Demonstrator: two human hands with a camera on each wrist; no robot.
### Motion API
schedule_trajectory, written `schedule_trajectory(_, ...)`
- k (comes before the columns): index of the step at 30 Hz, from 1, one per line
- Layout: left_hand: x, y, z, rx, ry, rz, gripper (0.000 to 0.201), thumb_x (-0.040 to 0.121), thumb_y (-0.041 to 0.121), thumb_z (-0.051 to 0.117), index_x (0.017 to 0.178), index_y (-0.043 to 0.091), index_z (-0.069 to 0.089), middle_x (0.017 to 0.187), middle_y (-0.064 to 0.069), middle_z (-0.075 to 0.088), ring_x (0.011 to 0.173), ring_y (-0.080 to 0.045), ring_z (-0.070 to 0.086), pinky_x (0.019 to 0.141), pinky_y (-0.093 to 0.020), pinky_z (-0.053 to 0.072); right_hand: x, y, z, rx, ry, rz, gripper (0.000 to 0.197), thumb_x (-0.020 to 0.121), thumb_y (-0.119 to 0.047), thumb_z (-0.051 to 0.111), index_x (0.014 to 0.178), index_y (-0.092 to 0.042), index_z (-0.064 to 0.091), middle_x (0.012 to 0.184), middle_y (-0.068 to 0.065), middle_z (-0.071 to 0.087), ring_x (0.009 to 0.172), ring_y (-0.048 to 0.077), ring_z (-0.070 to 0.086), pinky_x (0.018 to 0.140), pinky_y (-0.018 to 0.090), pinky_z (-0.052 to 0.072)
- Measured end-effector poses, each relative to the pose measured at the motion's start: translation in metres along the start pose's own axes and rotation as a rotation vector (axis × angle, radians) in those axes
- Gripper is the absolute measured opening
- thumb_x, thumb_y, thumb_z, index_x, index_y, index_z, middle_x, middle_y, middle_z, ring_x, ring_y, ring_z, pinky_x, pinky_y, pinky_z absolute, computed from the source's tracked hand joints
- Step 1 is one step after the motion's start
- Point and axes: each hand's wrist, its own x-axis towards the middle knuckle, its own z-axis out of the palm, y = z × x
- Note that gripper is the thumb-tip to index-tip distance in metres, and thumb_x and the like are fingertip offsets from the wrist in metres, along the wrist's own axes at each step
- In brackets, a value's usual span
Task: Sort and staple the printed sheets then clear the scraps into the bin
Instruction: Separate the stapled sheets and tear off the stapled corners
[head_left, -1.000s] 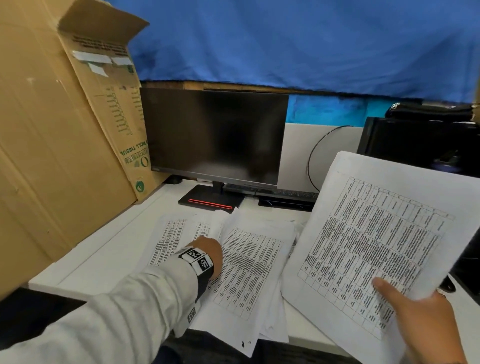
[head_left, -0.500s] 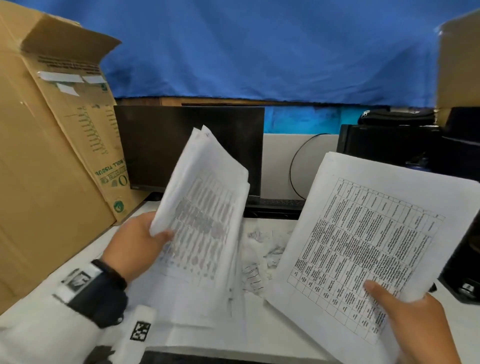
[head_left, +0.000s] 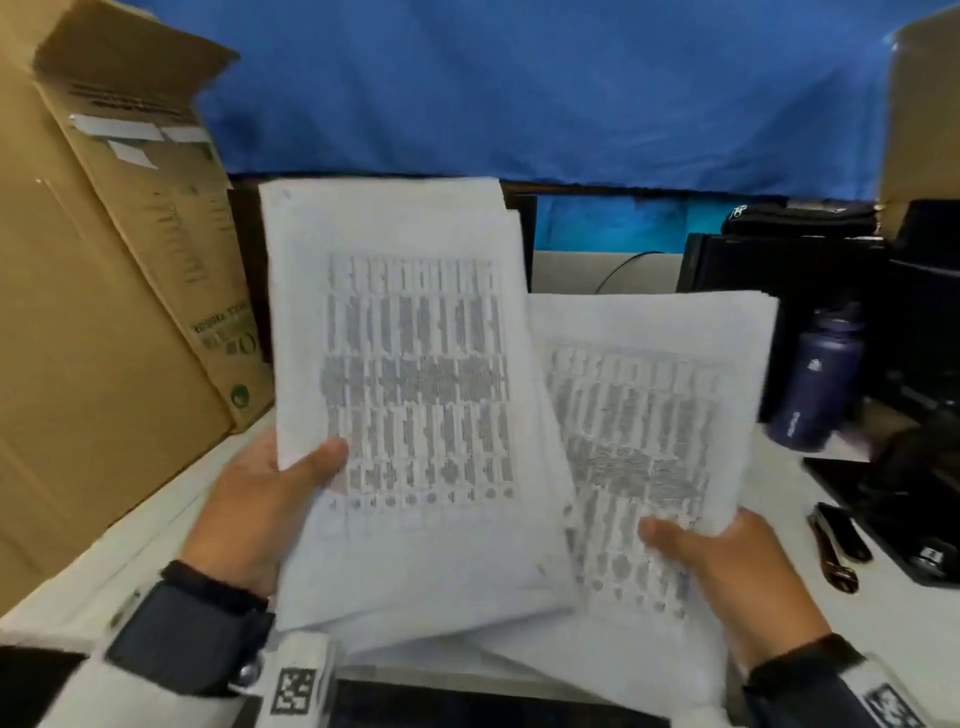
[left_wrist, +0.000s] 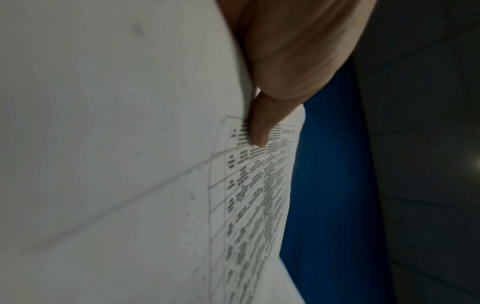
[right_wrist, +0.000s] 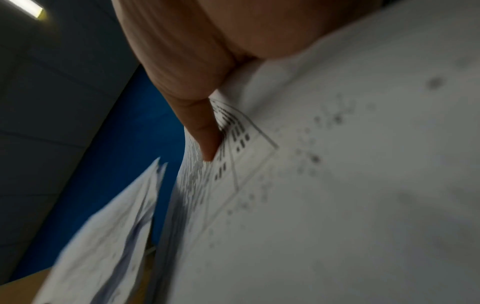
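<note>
the left hand (head_left: 260, 499) grasps a sheaf (head_left: 400, 364) of printed sheets by its lower left edge, thumb on the printed face, lifted above the desk (head_left: 883, 634). the right hand (head_left: 727, 571) grasps a second stack (head_left: 639, 415) at its lower right corner, thumb on top. the sheaf overlaps the stack's left edge. a cardboard box (head_left: 104, 312) stands along the desk's left edge; a dark bottle (head_left: 815, 384) stands towards its right edge.

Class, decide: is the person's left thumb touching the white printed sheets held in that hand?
Touching. The left wrist view shows the left thumb pressed flat on the white printed sheets, with no gap.
</note>
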Motion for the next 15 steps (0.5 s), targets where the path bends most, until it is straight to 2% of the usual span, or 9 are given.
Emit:
schedule_trajectory(2,-0.006,-0.021,0.017,-0.023,-0.031,-0.070,0.034,0.088,0.014,0.071,0.121,0.017,0.067,0.117,-0.014,0.073,0.104,-0.036,0.071,0.093,-0.058,0.052,0.000,0.000,0.014,-0.030,-0.098,-0.007,0.028,0.079,0.001,0.075,0.103,-0.013,0.077,0.099,0.009,0.078,0.093,0.032,0.074,0.090,0.053,0.055)
schedule_trajectory(4,-0.013,-0.044,0.034,-0.050,-0.057,-0.145,0.037,0.090,0.009,0.068,0.126,0.016,0.063,0.119,-0.012,0.073,0.109,-0.035,0.069,0.097,-0.057,0.051,-0.002,0.000,0.026,-0.073,-0.181,-0.023,0.020,0.083,0.002,0.070,0.096,-0.012,0.078,0.096,0.013,0.078,0.091,0.035,0.073,0.086,0.052,0.057)
schedule_trajectory(5,-0.015,-0.054,0.040,-0.051,-0.067,-0.180,0.040,0.089,0.009,0.069,0.128,0.017,0.061,0.120,-0.011,0.072,0.111,-0.035,0.068,0.100,-0.056,0.049,-0.004,-0.002,0.031,-0.084,-0.213,-0.019,0.015,0.086,-0.001,0.066,0.086,-0.010,0.077,0.089,0.015,0.077,0.085,0.036,0.073,0.081,0.049,0.059)
schedule_trajectory(6,-0.017,-0.061,0.045,-0.045,-0.076,-0.208,0.042,0.088,0.009,0.071,0.127,0.017,0.061,0.120,-0.010,0.073,0.113,-0.033,0.067,0.103,-0.055,0.048,-0.005,-0.003,0.035,-0.089,-0.222,-0.017,0.020,0.090,-0.004,0.062,0.074,-0.009,0.072,0.080,0.015,0.074,0.074,0.035,0.070,0.073,0.045,0.058)
schedule_trajectory(8,-0.019,-0.069,0.051,-0.027,-0.082,-0.238,0.037,0.086,0.009,0.072,0.122,0.014,0.065,0.116,-0.009,0.074,0.112,-0.031,0.067,0.105,-0.054,0.046,-0.007,-0.007,0.041,-0.138,-0.208,-0.045,0.033,0.096,-0.010,0.057,0.063,-0.010,0.058,0.065,0.014,0.061,0.062,0.027,0.056,0.063,0.037,0.047)
schedule_trajectory(10,-0.020,-0.067,0.054,0.023,-0.038,-0.189,0.030,0.087,0.012,0.072,0.117,0.016,0.070,0.111,-0.006,0.076,0.108,-0.029,0.070,0.102,-0.053,0.049,-0.010,-0.016,0.044,-0.170,-0.178,-0.096,0.034,0.099,-0.021,0.055,0.068,-0.010,0.060,0.063,0.009,0.063,0.058,0.019,0.060,0.057,0.028,0.048)
schedule_trajectory(11,-0.021,-0.061,0.056,0.073,-0.005,-0.132,0.028,0.088,0.016,0.073,0.115,0.021,0.070,0.109,-0.003,0.077,0.105,-0.025,0.071,0.098,-0.051,0.052,-0.012,-0.020,0.046,-0.164,-0.173,-0.115,0.036,0.101,-0.033,0.051,0.075,-0.013,0.066,0.065,0.002,0.068,0.058,0.010,0.065,0.056,0.022,0.051)
schedule_trajectory(13,-0.022,-0.049,0.059,0.187,0.051,0.003,0.023,0.090,0.027,0.071,0.113,0.031,0.068,0.104,0.005,0.077,0.097,-0.014,0.072,0.089,-0.043,0.057,-0.012,-0.027,0.044,-0.107,-0.171,-0.177,0.039,0.100,-0.051,0.037,0.096,-0.032,0.071,0.085,-0.017,0.076,0.078,-0.006,0.070,0.075,0.017,0.052)
schedule_trajectory(15,-0.022,-0.038,0.063,0.260,0.086,0.123,0.023,0.091,0.030,0.069,0.114,0.034,0.065,0.101,0.008,0.076,0.093,-0.007,0.071,0.082,-0.033,0.057,-0.011,-0.032,0.043,-0.096,-0.135,-0.282,0.025,0.100,-0.043,0.042,0.108,-0.039,0.065,0.101,-0.028,0.072,0.096,-0.011,0.066,0.092,0.023,0.047)
